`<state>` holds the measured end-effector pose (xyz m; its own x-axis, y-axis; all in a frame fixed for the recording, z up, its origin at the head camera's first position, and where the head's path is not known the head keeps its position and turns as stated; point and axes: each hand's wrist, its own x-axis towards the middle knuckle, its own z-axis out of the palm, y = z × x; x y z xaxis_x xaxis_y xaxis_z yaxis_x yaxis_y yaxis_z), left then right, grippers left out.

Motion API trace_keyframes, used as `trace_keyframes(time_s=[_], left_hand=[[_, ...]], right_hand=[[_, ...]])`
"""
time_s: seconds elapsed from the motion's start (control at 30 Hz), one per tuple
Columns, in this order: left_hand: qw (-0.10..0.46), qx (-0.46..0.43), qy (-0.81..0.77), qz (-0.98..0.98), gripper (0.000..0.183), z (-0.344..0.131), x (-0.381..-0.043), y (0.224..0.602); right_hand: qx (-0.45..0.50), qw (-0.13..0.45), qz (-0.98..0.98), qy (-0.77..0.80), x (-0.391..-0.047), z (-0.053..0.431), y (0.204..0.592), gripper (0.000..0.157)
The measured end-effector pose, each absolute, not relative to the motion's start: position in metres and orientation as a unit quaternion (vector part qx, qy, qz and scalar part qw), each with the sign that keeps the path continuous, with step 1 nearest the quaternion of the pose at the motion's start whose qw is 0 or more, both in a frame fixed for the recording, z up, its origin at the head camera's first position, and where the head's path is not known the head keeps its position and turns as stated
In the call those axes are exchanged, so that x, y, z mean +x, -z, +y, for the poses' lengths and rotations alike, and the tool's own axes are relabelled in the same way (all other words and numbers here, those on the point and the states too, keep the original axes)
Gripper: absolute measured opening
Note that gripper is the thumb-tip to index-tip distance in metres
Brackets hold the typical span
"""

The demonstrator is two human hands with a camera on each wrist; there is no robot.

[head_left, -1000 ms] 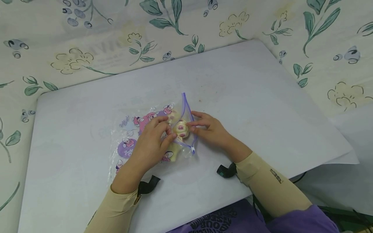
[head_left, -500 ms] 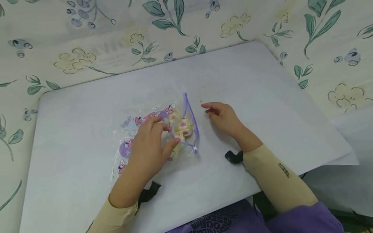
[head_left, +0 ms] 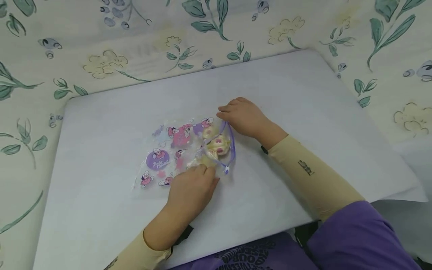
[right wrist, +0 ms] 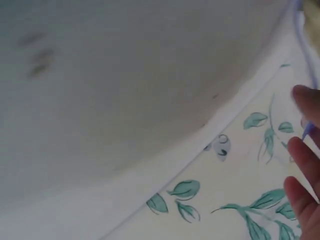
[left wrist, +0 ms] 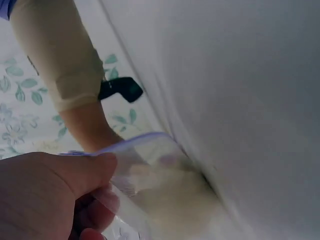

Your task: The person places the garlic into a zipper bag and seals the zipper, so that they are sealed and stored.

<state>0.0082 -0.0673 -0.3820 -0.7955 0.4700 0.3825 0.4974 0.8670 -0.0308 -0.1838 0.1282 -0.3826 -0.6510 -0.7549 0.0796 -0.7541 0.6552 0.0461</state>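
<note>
A clear printed zip bag [head_left: 158, 159] with a purple-edged mouth lies on the white table, its opening towards the right. A cream toy with pink marks [head_left: 221, 145] sits inside at the mouth, with more pale yellow shapes behind it. My left hand [head_left: 192, 191] pinches the bag's near edge between thumb and fingers; the left wrist view shows the film between them. My right hand [head_left: 244, 116] is at the far corner of the mouth, thumb and fingers around the end of the purple strip [right wrist: 307, 131]. A white slider [head_left: 226, 170] sits at the near corner.
White sheeting covers the table [head_left: 303, 93]. Flower-printed cloth [head_left: 141, 48] rises behind its far edge and at the right. A purple garment [head_left: 243, 251] is against the table's near edge.
My left hand has moved from over the toy down to the bag's near edge and grips it. My right hand left the toy, lifted away, then came to the mouth's far corner.
</note>
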Motion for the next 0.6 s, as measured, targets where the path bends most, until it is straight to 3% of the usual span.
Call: trace_keyframes(time_s=[0.17, 0.37, 0.5, 0.6], left_hand=[[0.25, -0.271, 0.067, -0.927, 0.02, -0.095, 0.016, 0.387], [0.298, -0.258, 0.109, -0.912, 0.012, -0.134, 0.018, 0.392], [0.334, -0.263, 0.126, -0.897, 0.019, -0.151, 0.009, 0.387], [0.369, -0.24, 0.149, -0.885, 0.027, -0.159, 0.002, 0.378]], right_hand=[[0.445, 0.082, -0.892, 0.008, -0.182, 0.139, 0.387, 0.027], [0.447, 0.099, -0.889, 0.017, -0.172, 0.164, 0.388, 0.029], [0.444, 0.117, -0.889, 0.0, -0.16, 0.179, 0.389, 0.03], [0.445, 0.162, -0.88, -0.038, -0.151, 0.184, 0.387, 0.024]])
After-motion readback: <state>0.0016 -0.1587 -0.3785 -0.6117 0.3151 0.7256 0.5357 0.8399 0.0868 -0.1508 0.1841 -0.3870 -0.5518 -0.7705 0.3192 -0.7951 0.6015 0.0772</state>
